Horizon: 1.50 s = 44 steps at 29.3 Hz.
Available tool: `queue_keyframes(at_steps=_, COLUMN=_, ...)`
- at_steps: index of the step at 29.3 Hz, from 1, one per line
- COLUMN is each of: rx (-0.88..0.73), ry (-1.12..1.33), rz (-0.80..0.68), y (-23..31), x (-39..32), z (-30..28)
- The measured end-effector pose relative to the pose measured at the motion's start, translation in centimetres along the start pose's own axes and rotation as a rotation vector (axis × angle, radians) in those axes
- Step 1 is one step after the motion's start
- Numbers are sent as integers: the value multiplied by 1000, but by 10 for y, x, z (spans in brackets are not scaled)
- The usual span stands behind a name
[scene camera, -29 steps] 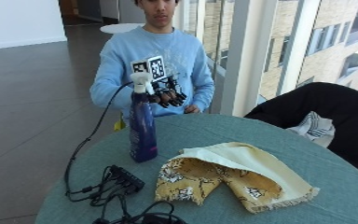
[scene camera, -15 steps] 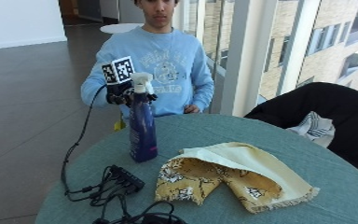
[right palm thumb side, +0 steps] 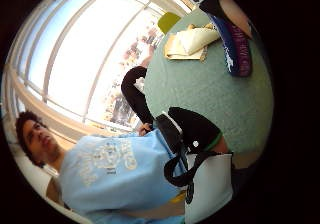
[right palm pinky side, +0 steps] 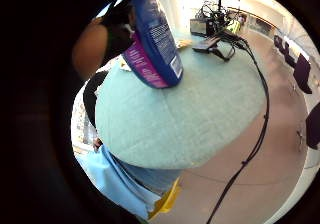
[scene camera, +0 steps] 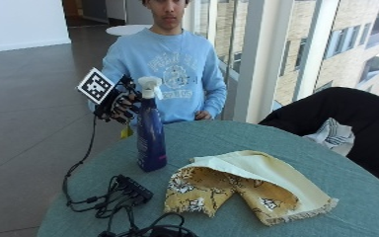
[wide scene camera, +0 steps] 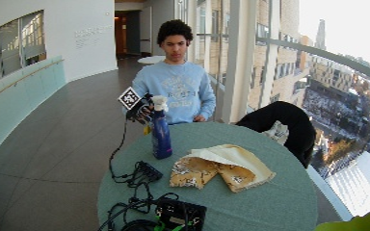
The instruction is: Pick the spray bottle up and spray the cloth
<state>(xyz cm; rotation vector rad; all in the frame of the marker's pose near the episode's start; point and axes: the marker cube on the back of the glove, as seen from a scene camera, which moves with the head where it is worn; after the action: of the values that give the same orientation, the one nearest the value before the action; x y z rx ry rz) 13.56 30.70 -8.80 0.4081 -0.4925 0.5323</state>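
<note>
Gloved right hand (scene camera: 118, 104), shifted since a moment ago from the bottle's far side to just left of its neck, fingers loosely curled and grasping nothing: pickup not yet begun. Blue spray bottle (scene camera: 149, 133), white trigger head, upright on the counter (scene camera: 255, 129); patterned cloth (scene camera: 245, 185) lies crumpled right of it

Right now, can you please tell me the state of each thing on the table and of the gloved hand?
spray bottle: upright on the table, not lifted
cloth: lying folded beside the bottle, apart from it
right hand: beside the bottle's spray head; contact unclear
black cables: lying loose on the table
</note>
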Motion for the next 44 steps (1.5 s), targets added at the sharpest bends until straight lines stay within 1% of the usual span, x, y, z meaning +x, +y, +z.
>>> queue_keyframes(at_steps=3, rx=15, ry=-99, rz=57, y=-8, x=9, z=-1)
queue_keyframes(at_steps=7, rx=34, ry=-190, rz=91, y=-20, x=24, z=3)
queue_keyframes(at_steps=11, rx=49, ry=-293, rz=183, y=-36, x=35, z=12)
queue_keyframes(at_steps=14, rx=50, ry=-341, rz=218, y=-49, x=42, z=17)
queue_keyframes(at_steps=18, rx=38, ry=-386, rz=223, y=-62, x=45, z=23)
queue_keyframes(at_steps=23, rx=73, ry=-455, rz=209, y=-77, x=45, z=32)
queue_keyframes(at_steps=29, rx=56, ry=-502, rz=236, y=-90, x=47, z=41)
queue_keyframes(at_steps=37, rx=67, ry=-500, rz=223, y=-105, x=49, z=45)
queue_keyframes(at_steps=41, rx=128, ry=-452, rz=180, y=-105, x=47, z=48)
queue_keyframes(at_steps=44, rx=158, ry=-424, rz=181, y=-104, x=46, z=50)
